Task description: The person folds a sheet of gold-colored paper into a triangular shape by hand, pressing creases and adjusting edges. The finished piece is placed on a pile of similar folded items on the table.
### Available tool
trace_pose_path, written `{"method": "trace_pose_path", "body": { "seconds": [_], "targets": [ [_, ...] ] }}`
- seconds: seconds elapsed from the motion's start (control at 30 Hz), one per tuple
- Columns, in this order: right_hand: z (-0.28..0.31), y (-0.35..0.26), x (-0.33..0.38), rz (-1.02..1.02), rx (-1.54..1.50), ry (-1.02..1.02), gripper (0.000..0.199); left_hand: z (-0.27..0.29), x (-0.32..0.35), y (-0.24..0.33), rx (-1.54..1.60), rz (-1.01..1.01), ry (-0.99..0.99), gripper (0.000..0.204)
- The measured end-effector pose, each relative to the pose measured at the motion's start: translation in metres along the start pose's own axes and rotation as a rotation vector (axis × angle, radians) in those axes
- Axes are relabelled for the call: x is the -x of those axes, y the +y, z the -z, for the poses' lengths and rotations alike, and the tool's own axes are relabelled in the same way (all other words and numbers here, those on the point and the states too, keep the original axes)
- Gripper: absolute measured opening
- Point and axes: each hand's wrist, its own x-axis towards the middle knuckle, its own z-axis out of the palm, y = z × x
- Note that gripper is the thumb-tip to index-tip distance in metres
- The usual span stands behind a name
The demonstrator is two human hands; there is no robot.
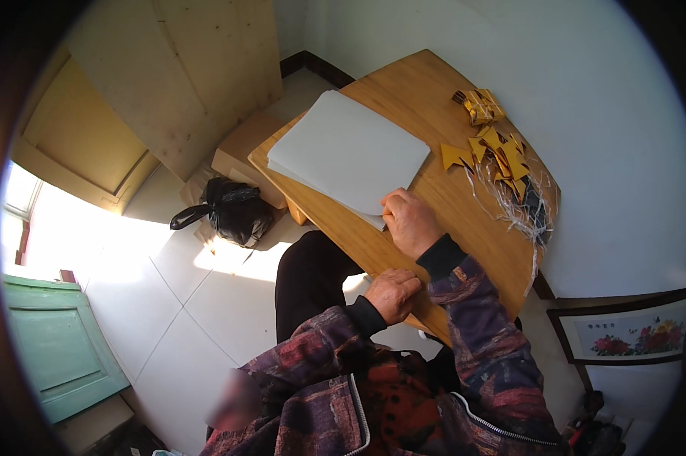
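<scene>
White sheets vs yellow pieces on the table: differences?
The white sheets are large; the yellow pieces are small. The white sheets lie flat, stacked; the yellow pieces are jumbled. The right hand is at the white sheets, away from the yellow pieces. Both rest on the wooden table.

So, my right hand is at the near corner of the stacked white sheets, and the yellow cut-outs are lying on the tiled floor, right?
Not quite: the yellow cut-outs lie on the wooden table, as the head view shows. Your right hand is indeed at the near corner of the stacked white sheets.
</scene>
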Motion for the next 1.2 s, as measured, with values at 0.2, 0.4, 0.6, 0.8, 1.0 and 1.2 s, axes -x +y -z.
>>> {"method": "trace_pose_path", "body": {
  "seconds": [0.2,0.4,0.6,0.8,1.0,1.2],
  "targets": [
    [0.009,-0.002,-0.001,-0.133,-0.059,-0.067,0.009,0.002,-0.001,0.001,0.004,-0.001,0.001,0.020],
    [0.012,-0.002,-0.004,-0.254,-0.162,-0.171,0.017,0.002,-0.001,0.001,0.005,0.004,-0.001,0.019],
    [0.024,0.004,0.007,-0.262,-0.317,-0.101,0.016,0.001,0.001,-0.002,0.014,0.005,0.000,0.020],
    [0.063,0.004,0.088,-0.256,-0.013,0.013,0.012,0.002,-0.002,-0.001,0.004,0.001,-0.002,0.016],
    [0.087,-0.003,0.196,-0.345,-0.066,-0.019,0.012,0.009,-0.011,0.032,-0.139,-0.124,0.068,0.019],
    [0.101,-0.018,0.263,-0.445,-0.150,0.004,0.007,-0.002,-0.017,0.058,-0.562,-0.095,-0.365,0.073]
  ]
}}
